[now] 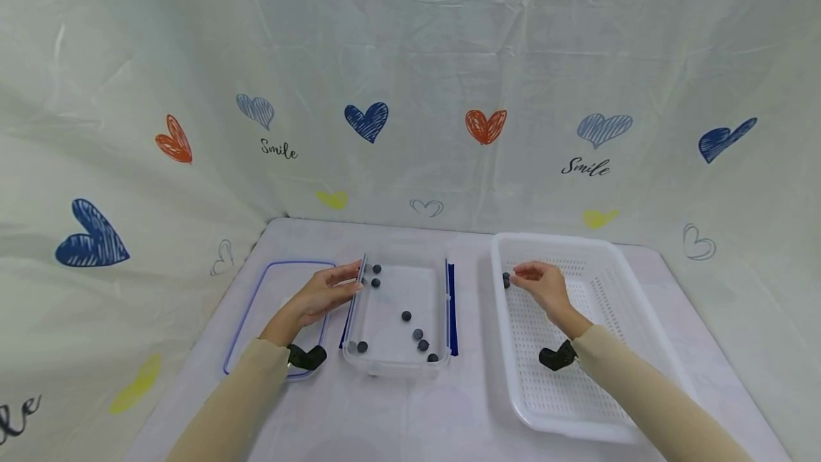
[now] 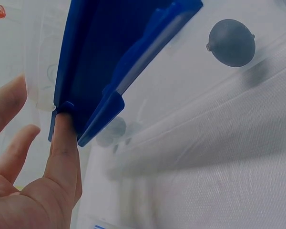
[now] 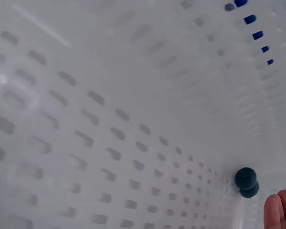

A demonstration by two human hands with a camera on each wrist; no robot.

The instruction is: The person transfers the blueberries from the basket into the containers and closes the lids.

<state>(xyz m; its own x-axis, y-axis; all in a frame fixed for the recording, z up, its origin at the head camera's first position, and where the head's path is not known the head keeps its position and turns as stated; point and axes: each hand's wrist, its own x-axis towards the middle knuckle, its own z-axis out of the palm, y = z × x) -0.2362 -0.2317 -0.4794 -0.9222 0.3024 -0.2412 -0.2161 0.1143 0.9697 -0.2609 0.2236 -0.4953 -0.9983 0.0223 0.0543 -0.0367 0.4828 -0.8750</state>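
My left hand (image 1: 327, 294) touches the left wall of a clear plastic box (image 1: 394, 366). In the left wrist view one extended finger (image 2: 63, 148) meets the box's hinged blue side latch (image 2: 97, 62). Several small dark balls (image 1: 407, 316) lie spread over the box's floor; a closer one (image 2: 232, 43) shows little nubs at its sides. Over the white perforated basket (image 1: 641, 305) is my right hand (image 1: 541, 284), its fingertips (image 3: 272, 210) beside two dark balls (image 3: 246, 178) at the basket's left wall. A small gap separates fingers and balls in the right wrist view.
A clear lid with a blue rim (image 1: 256, 298) lies left of the box, partly behind the left forearm. Another blue latch (image 1: 453, 309) hangs down along the box's right side. Behind the white table (image 1: 474, 391) hangs a curtain (image 1: 423, 55) printed with hearts.
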